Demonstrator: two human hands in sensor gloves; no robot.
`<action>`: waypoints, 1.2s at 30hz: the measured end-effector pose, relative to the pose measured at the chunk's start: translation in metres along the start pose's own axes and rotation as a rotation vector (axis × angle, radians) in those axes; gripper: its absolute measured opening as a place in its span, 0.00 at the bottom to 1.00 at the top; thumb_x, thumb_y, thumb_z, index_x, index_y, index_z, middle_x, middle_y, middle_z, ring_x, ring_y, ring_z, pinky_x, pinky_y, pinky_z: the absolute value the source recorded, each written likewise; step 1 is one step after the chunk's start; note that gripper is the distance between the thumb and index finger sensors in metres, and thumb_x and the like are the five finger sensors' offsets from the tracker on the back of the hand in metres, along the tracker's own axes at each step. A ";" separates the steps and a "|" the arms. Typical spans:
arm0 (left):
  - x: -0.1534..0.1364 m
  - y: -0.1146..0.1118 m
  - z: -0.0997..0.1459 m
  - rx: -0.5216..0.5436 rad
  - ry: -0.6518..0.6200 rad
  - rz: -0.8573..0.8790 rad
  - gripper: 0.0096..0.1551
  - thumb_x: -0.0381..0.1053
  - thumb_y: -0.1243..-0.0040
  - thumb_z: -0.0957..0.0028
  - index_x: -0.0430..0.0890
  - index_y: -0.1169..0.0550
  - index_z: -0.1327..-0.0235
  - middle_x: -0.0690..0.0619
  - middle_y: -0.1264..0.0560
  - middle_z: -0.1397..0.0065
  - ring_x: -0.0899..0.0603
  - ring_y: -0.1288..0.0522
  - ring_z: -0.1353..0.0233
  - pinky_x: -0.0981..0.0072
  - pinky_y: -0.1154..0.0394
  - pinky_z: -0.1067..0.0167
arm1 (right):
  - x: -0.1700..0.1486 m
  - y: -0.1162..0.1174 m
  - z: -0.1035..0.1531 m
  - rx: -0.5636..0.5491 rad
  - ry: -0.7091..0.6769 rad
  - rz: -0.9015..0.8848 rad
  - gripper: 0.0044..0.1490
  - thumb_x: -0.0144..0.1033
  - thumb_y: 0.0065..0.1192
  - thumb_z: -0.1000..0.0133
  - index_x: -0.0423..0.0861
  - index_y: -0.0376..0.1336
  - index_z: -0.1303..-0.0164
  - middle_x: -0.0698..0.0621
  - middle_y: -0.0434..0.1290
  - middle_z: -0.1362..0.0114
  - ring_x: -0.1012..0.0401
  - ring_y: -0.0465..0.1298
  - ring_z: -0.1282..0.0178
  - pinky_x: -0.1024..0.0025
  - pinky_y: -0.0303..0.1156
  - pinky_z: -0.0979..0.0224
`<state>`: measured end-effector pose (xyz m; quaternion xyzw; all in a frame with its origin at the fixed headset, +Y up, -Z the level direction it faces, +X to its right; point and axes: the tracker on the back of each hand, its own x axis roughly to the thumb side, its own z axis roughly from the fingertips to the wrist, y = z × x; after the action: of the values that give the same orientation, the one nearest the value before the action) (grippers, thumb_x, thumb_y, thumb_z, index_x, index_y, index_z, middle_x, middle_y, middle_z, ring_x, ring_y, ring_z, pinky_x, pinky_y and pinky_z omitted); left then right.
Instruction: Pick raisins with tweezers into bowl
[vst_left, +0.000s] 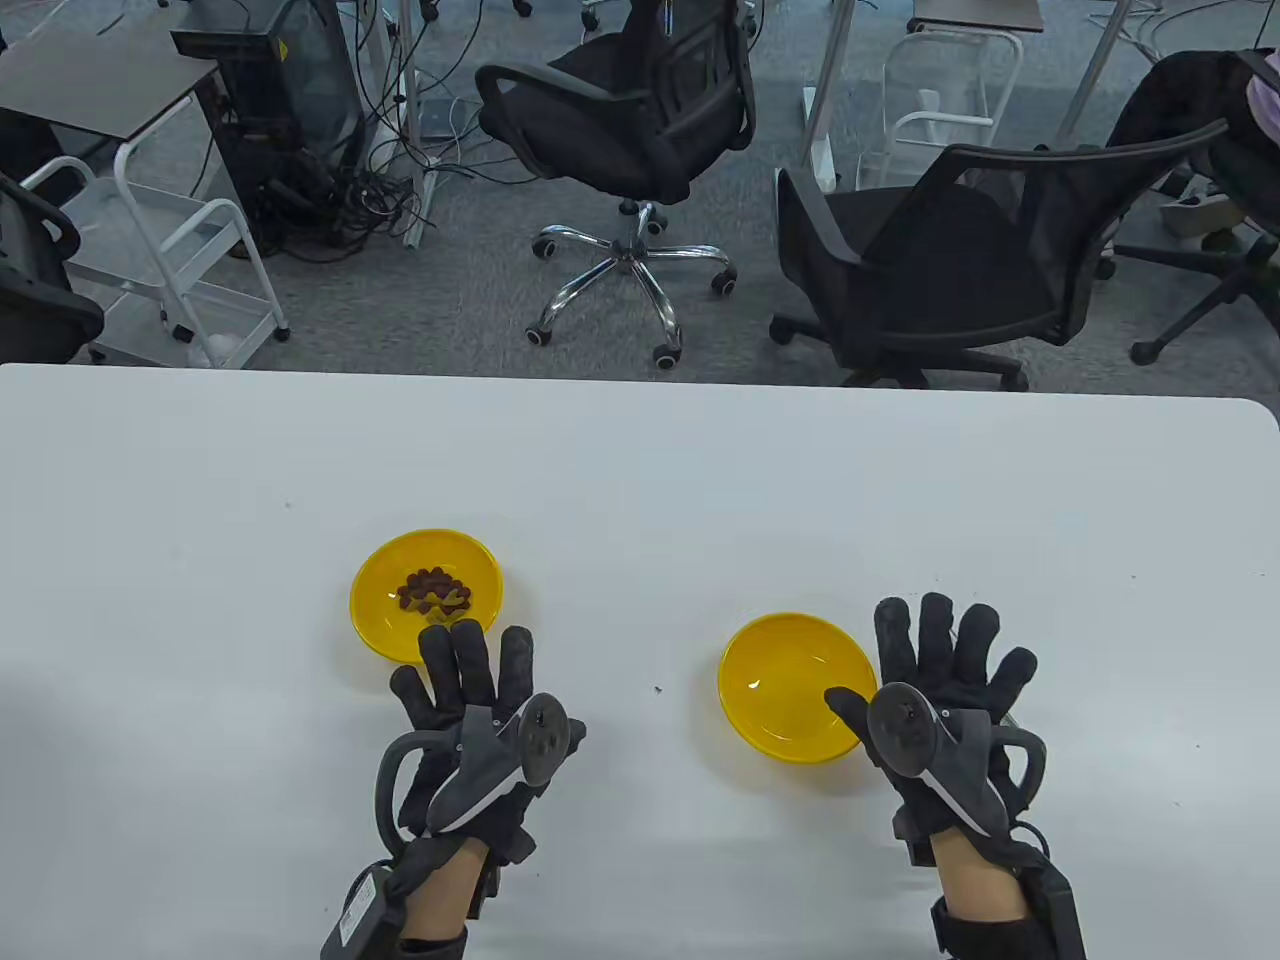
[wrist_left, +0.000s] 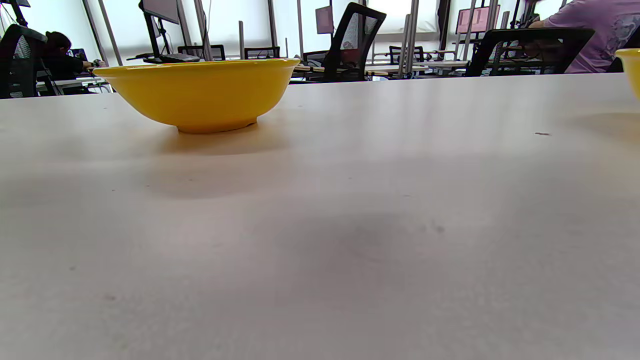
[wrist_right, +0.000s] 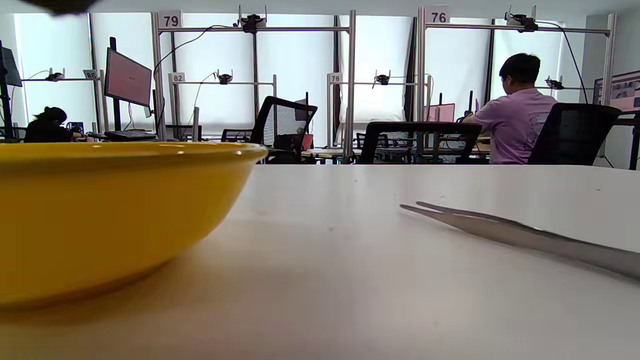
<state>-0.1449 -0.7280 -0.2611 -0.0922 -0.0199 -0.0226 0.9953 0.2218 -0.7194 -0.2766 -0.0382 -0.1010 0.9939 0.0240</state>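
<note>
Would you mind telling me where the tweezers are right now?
The tweezers lie flat on the table, seen only in the right wrist view, right of the empty bowl; in the table view the right hand hides them.

Office chairs (vst_left: 640, 130), white cart (vst_left: 170, 260) beyond table (vst_left: 640, 470).

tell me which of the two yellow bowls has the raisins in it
The yellow bowl by the left hand, the left bowl, holds a small pile of raisins. The right bowl, beside the right hand, shows only bare yellow inside.
</note>
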 end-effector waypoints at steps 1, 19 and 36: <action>0.000 0.000 0.000 -0.004 0.002 0.002 0.59 0.77 0.70 0.44 0.41 0.74 0.23 0.23 0.74 0.19 0.15 0.72 0.21 0.14 0.67 0.36 | 0.000 0.000 0.000 0.002 0.002 -0.002 0.61 0.70 0.47 0.54 0.53 0.35 0.16 0.40 0.38 0.11 0.31 0.35 0.12 0.22 0.30 0.26; 0.000 -0.002 -0.002 -0.015 -0.001 0.014 0.59 0.76 0.70 0.44 0.41 0.74 0.24 0.23 0.74 0.20 0.15 0.73 0.21 0.14 0.68 0.36 | 0.003 0.000 0.001 0.015 -0.007 0.037 0.61 0.70 0.48 0.54 0.53 0.34 0.16 0.40 0.39 0.11 0.31 0.36 0.12 0.22 0.30 0.26; 0.001 -0.002 -0.003 -0.015 0.005 0.012 0.59 0.76 0.70 0.44 0.41 0.74 0.24 0.23 0.74 0.20 0.15 0.73 0.21 0.14 0.68 0.36 | -0.022 0.000 -0.011 0.026 0.157 -0.061 0.58 0.64 0.52 0.51 0.52 0.37 0.16 0.40 0.42 0.12 0.31 0.39 0.12 0.23 0.32 0.25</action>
<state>-0.1435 -0.7305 -0.2633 -0.1000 -0.0167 -0.0172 0.9947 0.2447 -0.7179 -0.2857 -0.1125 -0.0868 0.9879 0.0624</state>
